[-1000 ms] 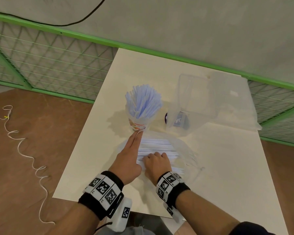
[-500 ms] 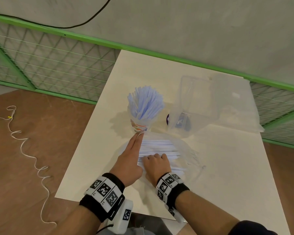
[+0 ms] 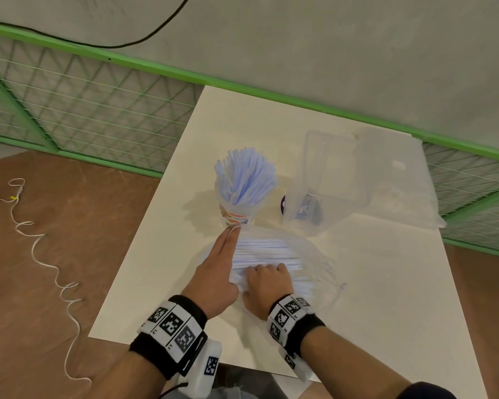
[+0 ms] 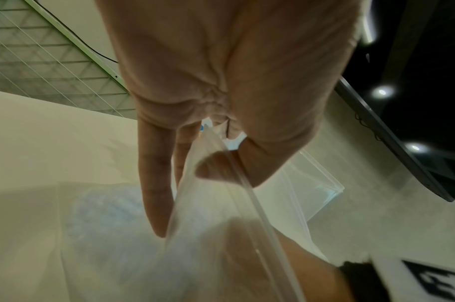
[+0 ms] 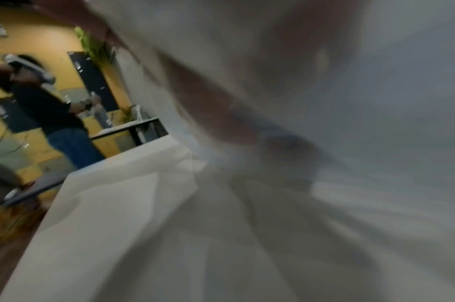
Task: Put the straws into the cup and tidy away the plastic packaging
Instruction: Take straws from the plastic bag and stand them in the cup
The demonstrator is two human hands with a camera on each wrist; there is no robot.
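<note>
Your bench [image 3: 372, 283] is a pale rectangular top, its far edge against a green-framed mesh fence [image 3: 78, 110] and a grey wall; brown floor lies to your left with a white cord [image 3: 49, 272] curling across it.

Far right on the bench: a clear plastic container [image 3: 329, 180] with something dark in its near end, and beside it a loose clear plastic sheet [image 3: 401, 180] reaching toward the right edge.

Left of the container stands the cup [image 3: 236, 214], upright, packed with pale blue straws [image 3: 245, 177] that fan out above its rim.

Just in front of the cup lies the plastic bag [image 3: 308, 254], flat on the bench, with a bundle of white straws [image 3: 265, 251] inside lying crosswise.

Your left hand [image 3: 216, 272] rests at the bag's left end, fingers [image 3: 229, 240] straight and pointing toward the cup, tips just short of its base. The left wrist view shows the thumb [image 4: 221, 165] pressing the bag's edge [image 4: 237, 194] against those fingers, so you pinch the film.

Your right hand [image 3: 267, 280] sits just beside the left, knuckles up, fingers curled down onto the straw bundle at the bag's near-left end. Its wrist view is blurred; you cannot tell how much it holds.
</note>
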